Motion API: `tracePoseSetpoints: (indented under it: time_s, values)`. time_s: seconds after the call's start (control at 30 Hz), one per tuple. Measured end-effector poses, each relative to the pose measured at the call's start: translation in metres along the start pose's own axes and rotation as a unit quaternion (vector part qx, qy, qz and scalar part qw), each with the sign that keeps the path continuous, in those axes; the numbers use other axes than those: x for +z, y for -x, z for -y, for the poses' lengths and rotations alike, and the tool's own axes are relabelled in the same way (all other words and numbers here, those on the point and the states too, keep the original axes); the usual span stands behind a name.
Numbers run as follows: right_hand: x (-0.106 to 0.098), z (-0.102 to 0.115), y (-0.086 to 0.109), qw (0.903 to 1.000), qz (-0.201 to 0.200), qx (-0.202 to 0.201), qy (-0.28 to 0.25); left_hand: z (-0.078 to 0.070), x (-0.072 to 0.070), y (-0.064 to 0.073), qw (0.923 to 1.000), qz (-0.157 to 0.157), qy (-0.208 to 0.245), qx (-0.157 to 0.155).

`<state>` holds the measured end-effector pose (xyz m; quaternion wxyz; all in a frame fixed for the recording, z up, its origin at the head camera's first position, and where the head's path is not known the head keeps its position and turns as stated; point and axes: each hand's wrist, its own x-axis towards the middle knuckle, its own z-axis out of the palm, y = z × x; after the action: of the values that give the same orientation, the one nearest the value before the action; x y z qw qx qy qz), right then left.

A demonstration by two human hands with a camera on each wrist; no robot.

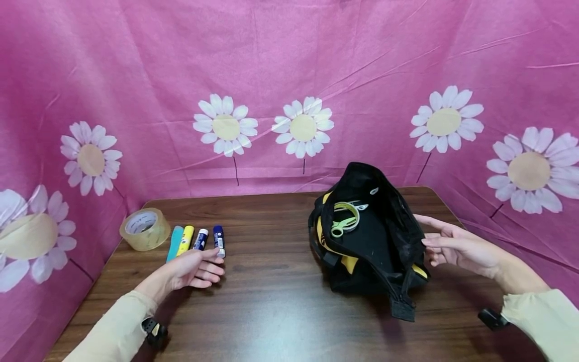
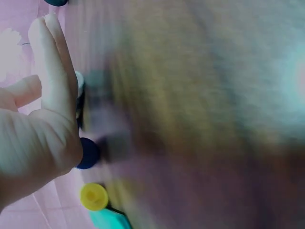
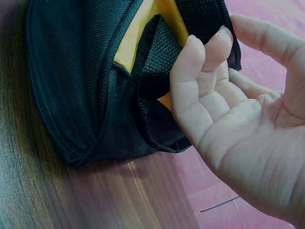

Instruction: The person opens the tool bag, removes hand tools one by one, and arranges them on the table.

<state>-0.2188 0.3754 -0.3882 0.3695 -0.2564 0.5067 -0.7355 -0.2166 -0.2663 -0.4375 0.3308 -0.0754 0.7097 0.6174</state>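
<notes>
My left hand (image 1: 194,269) hovers over the table with its fingers loosely extended and nothing held. Its fingertips overlap the near end of a dark blue glue stick (image 1: 219,236) in the head view. Left of that lie another glue stick (image 1: 201,238), a yellow highlighter-like stick (image 1: 186,238) and a teal one (image 1: 175,241). A black tool bag (image 1: 362,281) with yellow trim stands unzipped on the right. My right hand (image 1: 470,251) pinches its right side at the edge, other fingers curled by the strap (image 3: 157,57). Inside the bag are green-handled scissors (image 1: 342,227) and a yellow-green ring (image 1: 356,216).
A roll of clear packing tape (image 1: 156,239) sits at the table's far left corner. Pink cloth with white daisies (image 1: 303,125) hangs around the back and sides of the wooden table (image 1: 271,301). A zipper end (image 1: 402,309) of the bag sticks out toward the front.
</notes>
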Motion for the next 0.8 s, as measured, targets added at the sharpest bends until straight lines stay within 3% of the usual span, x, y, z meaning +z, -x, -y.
tracePoseSetpoints:
  time_s: [0.23,0.43,0.6,0.8]
  values:
    - [0.001,0.001,-0.001,0.9999,-0.008,-0.001,0.012,-0.02,0.009,-0.004,0.9995,0.01,-0.026,0.011]
    - [0.005,0.001,-0.001,0.9978,-0.047,0.002,0.047,-0.056,0.025,-0.007,0.9969,0.034,-0.061,0.036]
    - [0.007,0.002,-0.001,0.9974,-0.048,-0.002,0.053,-0.097,0.049,-0.011,0.9931,0.056,-0.072,0.074]
    - [0.007,0.001,0.0,0.9976,-0.05,-0.004,0.049,-0.147,0.092,-0.01,0.9871,0.091,-0.067,0.113]
